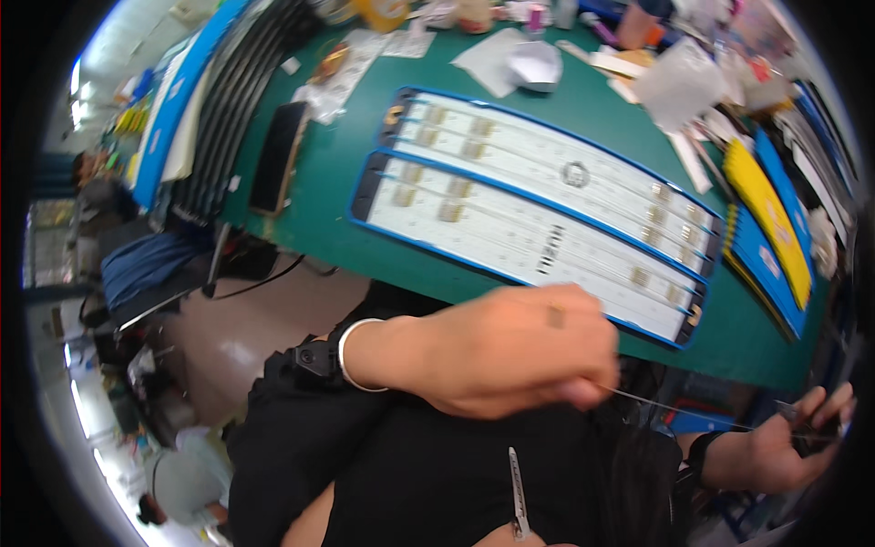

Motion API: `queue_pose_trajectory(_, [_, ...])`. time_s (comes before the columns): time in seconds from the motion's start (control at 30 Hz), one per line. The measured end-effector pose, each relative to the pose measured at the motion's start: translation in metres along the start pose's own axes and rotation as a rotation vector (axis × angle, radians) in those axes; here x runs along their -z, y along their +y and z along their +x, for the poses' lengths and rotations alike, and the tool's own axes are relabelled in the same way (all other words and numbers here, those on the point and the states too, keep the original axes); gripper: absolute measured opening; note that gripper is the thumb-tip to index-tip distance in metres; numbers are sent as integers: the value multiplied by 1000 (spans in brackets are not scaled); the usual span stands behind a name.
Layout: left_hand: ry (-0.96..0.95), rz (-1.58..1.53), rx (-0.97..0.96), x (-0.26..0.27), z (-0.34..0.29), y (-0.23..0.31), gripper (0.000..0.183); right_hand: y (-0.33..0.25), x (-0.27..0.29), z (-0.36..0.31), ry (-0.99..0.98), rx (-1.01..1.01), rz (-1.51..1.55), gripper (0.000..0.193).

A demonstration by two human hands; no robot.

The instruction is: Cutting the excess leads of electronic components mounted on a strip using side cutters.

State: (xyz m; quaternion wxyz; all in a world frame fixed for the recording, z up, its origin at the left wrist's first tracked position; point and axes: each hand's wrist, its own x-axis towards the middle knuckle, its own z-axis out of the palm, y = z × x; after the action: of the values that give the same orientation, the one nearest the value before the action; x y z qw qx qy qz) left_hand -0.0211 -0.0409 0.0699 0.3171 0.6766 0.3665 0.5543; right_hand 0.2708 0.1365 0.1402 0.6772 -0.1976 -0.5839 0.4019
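Left hand (497, 351) is closed in a loose fist, thumb and finger pinching one end of a thin pale thread (670, 406); right hand (786, 448), out at the far right, has its fingers partly curled about something dark and shiny, and I cannot tell what that is or how firmly it is gripped. Between them the thread runs nearly straight, sloping down to the right, just off the near edge of the table (333, 219). It looks almost weightless, flexible and probably slippery, easy to lose from a loose pinch; gripping close to each end with the fingertips should suit it best. Beyond the left hand lies a white tray (524, 169) in two long panels, whose raised blue rims could snag a slack line. Green tabletop shows between the tray and a phone (278, 157); folders (770, 223) crowd the right end and papers (535, 66) the back, so sideways room seems better on the person's side, in front of the black shirt (437, 474).
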Motion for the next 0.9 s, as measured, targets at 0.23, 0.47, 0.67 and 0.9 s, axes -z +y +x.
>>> queue_pose_trajectory(0.23, [394, 1004, 363, 68, -107, 2, 17, 76, -84, -84, -267, -474, -14, 22])
queue_pose_trajectory(0.47, [714, 1159, 552, 88, -115, -26, 10, 99, -129, -107, -556, -714, 191, 22])
queue_pose_trajectory(0.67, [776, 1159, 522, 93, -117, -44, 12, 106, -136, -111, -643, -721, 102, 30])
queue_pose_trajectory(0.9, [971, 985, 559, 92, -124, -50, 17, 110, -138, -111, -654, -723, 102, 30])
